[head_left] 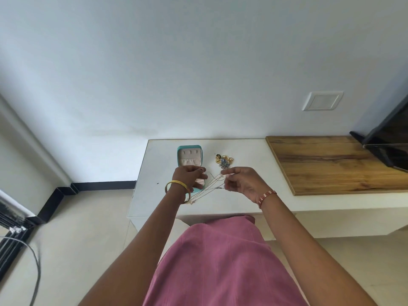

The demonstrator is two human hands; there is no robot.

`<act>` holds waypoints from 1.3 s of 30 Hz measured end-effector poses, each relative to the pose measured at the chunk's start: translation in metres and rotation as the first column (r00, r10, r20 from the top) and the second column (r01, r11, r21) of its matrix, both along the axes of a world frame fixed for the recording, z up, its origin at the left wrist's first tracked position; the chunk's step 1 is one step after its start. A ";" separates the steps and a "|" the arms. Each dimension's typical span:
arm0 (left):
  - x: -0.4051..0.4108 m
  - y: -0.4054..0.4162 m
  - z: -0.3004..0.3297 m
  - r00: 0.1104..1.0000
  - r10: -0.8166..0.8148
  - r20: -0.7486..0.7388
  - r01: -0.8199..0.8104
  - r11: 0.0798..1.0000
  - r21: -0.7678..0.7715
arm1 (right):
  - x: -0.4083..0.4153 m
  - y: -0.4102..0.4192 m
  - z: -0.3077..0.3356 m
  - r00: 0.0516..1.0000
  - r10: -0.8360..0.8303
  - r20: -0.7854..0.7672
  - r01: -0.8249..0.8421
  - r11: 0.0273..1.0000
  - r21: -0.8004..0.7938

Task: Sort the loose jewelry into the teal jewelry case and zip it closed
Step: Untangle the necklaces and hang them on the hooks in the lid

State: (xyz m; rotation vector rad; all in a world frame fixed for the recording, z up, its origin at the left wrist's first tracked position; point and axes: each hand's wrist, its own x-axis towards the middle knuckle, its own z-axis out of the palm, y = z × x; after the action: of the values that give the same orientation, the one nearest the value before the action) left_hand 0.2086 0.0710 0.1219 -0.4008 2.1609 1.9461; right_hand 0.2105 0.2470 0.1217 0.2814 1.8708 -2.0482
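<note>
A small teal rectangular jewelry case point(189, 159) is seen lying open on the white surface point(242, 195), near its far edge, with a pale lining, three small tabs and a gathered pocket showing inside the far half. The near half of the case is largely covered by the left hand point(189, 178), which is held over it with the fingers point(198, 171) curled; thin chains point(207, 188) appear to be held by them, though the exact grip cannot be told. A gold bangle point(176, 189) is worn on the left wrist.

The chains, fine and gold-toned, are stretched between the two hands just above the surface, and their lower ends trail down to the surface beside the left wrist. The right hand point(242, 182) is held just to the right of the case, with the thumb and fingertips point(227, 172) pressed together and the chains pinched between them. A red and white beaded bracelet point(267, 198) is worn on the right wrist.

A small heap of loose jewelry point(224, 161), made up of gold rings and blue-grey pieces, is left lying on the surface just right of the case and just beyond the right hand. A wooden panel point(331, 164) is set into the surface further right, with a dark screen point(390, 138) standing at its far end. A pink garment point(220, 261) fills the foreground.
</note>
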 end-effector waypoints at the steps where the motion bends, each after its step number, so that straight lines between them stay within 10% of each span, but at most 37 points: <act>1: 0.000 -0.002 -0.001 0.999 -0.036 0.010 0.037 0.998 -0.041 | -0.004 0.004 0.001 0.998 -0.056 0.013 0.057 0.996 -0.070; 11: 0.001 -0.006 -0.007 0.972 0.121 0.199 -0.198 0.880 0.431 | -0.031 0.045 -0.002 0.889 -0.447 0.100 0.446 0.793 -0.415; 19: -0.001 -0.020 -0.010 0.910 0.293 0.292 -0.413 0.684 0.601 | -0.019 0.042 -0.005 0.989 -0.027 -0.142 0.042 0.994 0.102; 23: -0.004 -0.028 -0.014 0.892 0.359 0.275 -0.452 0.726 0.519 | -0.020 0.028 0.005 0.977 0.033 -0.212 -0.014 0.996 0.087; 27: -0.010 -0.025 -0.013 0.961 0.206 0.184 -0.224 0.971 0.087 | -0.021 0.008 0.019 0.986 0.052 -0.157 -0.071 0.991 -0.117; 31: -0.011 -0.009 -0.006 0.998 0.053 0.035 -0.041 0.957 -0.288 | -0.019 -0.013 0.031 0.990 0.116 -0.075 -0.132 0.958 -0.256; 39: 0.001 0.014 0.010 0.998 -0.035 -0.048 0.035 0.999 -0.017 | -0.010 -0.035 0.034 0.987 0.007 -0.160 -0.019 0.997 -0.074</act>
State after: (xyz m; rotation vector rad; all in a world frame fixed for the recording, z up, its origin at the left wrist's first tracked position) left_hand 0.2096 0.0853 0.1324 -0.3195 2.1994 1.9403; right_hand 0.2006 0.2123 0.1554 0.0875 1.8742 -2.1841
